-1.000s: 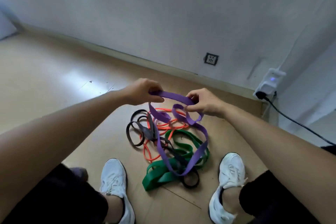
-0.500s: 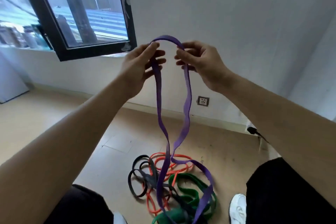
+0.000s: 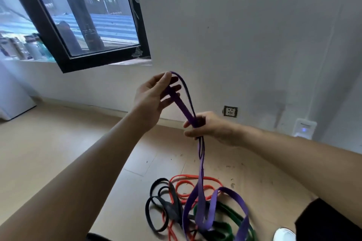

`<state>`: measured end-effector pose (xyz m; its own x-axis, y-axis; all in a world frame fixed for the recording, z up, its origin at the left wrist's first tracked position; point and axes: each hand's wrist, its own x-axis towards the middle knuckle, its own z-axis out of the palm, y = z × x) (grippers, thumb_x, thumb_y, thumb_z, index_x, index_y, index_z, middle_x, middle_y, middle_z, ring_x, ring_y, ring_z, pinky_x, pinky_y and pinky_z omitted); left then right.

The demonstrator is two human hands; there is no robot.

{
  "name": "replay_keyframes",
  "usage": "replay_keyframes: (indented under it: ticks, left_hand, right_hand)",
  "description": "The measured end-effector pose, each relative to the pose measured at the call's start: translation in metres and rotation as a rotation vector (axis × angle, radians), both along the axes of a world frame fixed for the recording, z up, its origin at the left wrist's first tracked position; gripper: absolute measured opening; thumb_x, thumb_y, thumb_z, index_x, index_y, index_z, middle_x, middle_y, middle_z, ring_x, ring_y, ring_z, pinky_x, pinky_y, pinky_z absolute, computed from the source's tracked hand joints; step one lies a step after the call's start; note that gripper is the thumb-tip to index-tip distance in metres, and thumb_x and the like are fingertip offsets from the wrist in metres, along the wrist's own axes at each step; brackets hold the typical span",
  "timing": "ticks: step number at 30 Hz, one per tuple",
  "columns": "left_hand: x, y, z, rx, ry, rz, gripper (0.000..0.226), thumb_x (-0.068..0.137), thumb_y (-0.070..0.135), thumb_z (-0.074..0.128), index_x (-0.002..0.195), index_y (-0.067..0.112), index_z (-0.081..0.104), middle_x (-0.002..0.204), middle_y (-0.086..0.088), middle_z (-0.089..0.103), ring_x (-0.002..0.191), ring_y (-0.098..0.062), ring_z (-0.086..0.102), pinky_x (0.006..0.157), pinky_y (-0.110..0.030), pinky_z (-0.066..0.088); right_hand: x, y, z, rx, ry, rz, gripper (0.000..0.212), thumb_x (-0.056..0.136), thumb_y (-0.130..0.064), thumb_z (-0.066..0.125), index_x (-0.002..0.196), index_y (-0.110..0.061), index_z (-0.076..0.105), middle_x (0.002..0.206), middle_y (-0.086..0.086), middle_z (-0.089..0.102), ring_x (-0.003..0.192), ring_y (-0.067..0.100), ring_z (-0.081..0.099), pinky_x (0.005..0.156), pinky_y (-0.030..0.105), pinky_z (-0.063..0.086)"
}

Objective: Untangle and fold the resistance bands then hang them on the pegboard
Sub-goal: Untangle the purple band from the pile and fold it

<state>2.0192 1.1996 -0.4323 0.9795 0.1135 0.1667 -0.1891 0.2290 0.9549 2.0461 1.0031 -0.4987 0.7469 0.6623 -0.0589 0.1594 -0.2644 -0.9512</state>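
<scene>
A purple resistance band (image 3: 200, 178) hangs between my hands and trails down onto the floor pile. My left hand (image 3: 152, 95) pinches the top of its loop, raised in front of the wall. Lower and to the right, my right hand (image 3: 207, 126) is closed around both strands of the same band. On the floor below lie the other bands, tangled together: an orange band (image 3: 184, 184), a black band (image 3: 156, 207) and a green band (image 3: 233, 215). The purple band's lower loops rest on top of them. No pegboard is in view.
A black-framed window (image 3: 84, 25) stands open at the upper left. A wall socket (image 3: 230, 111) and a white plugged-in device (image 3: 304, 128) sit low on the wall at the right. My white shoe (image 3: 284, 235) shows at the bottom right on the tan floor (image 3: 58, 143).
My right hand has slid down the purple band from the top of the loop and now grips both strands together. My left hand has kept the top and come lower in view.
</scene>
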Motion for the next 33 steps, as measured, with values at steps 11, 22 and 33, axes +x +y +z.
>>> replay_keyframes:
  ticks: [11, 22, 33]
  left_hand:
    - [0.013, 0.058, -0.035, -0.086, 0.036, 0.012, 0.028, 0.090, 0.025, 0.062, 0.109, 0.006, 0.062, 0.103, -0.008, 0.070, 0.108, -0.029, 0.071, 0.088, -0.037, 0.060]
    - [0.001, 0.099, -0.072, 0.508, 0.349, -0.198, 0.051, 0.078, 0.022, 0.079, 0.126, 0.010, 0.064, 0.119, -0.008, 0.075, 0.121, -0.027, 0.066, 0.102, -0.042, 0.050]
    - [-0.002, 0.005, -0.069, 0.811, 0.163, -0.406, 0.071, 0.077, 0.044, 0.083, 0.140, 0.025, 0.055, 0.135, 0.002, 0.063, 0.125, -0.015, 0.060, 0.109, -0.041, 0.049]
  right_hand:
    - [0.043, -0.044, -0.008, -0.294, -0.245, -0.061, 0.028, 0.081, -0.008, 0.080, 0.106, -0.011, 0.068, 0.088, 0.004, 0.068, 0.077, 0.013, 0.065, 0.068, 0.021, 0.055]
    - [0.045, -0.064, 0.013, -0.033, -0.107, -0.063, 0.024, 0.085, -0.013, 0.080, 0.106, -0.002, 0.073, 0.082, 0.009, 0.065, 0.076, 0.021, 0.058, 0.073, 0.036, 0.050]
    - [0.034, -0.032, 0.016, -0.255, -0.285, 0.039, 0.043, 0.079, -0.008, 0.085, 0.116, -0.010, 0.063, 0.105, 0.010, 0.071, 0.097, 0.025, 0.071, 0.088, 0.035, 0.061]
